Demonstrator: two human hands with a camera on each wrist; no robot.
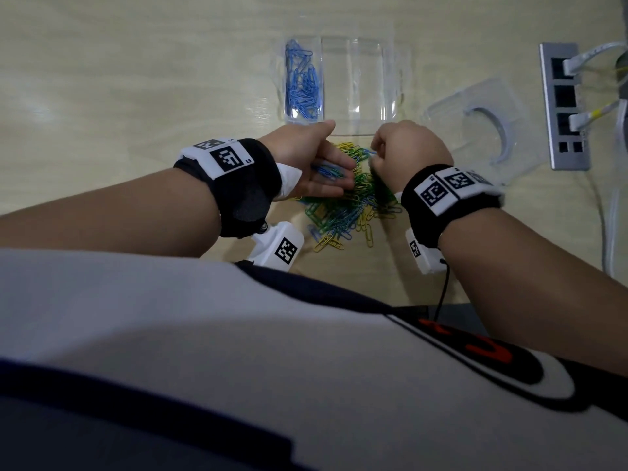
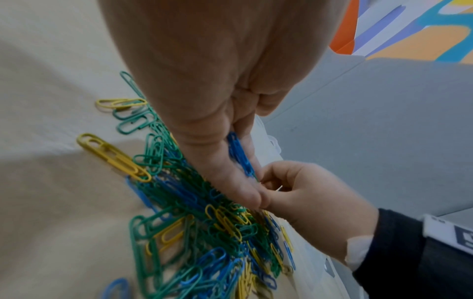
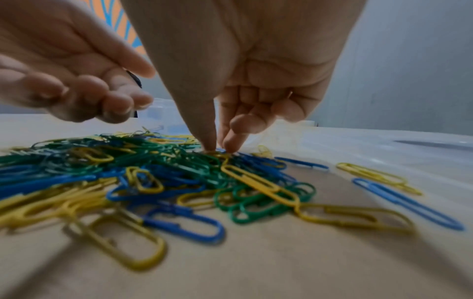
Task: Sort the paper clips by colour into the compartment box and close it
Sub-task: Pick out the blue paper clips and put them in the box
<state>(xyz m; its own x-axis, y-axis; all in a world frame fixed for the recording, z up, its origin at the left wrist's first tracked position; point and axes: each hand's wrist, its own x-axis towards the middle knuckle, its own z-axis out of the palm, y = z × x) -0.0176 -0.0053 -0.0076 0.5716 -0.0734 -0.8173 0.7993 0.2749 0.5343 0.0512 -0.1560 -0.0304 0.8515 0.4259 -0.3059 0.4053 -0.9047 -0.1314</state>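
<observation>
On the pale wooden table lies a tangled heap of paper clips in green, blue and yellow, just in front of a clear compartment box. The box stands open; its leftmost compartment holds a batch of sorted blue clips, while the other compartments look bare from the head view. The clear lid lies flat to the right of the box, near a grey socket strip set into the table.

The left hand is turned palm-up over the far-left edge of the heap, its fingers loosely curved — it cradles a few blue clips in the hollow of the palm. The right hand hovers over the heap's far side with thumb and forefinger narrowed to a pinch, their tips down among the clips; the other fingers are curled in. Whether a clip is actually caught between those tips cannot be told, since the wrist view is blurred there.

Both wrists wear black bands with white marker tags.
</observation>
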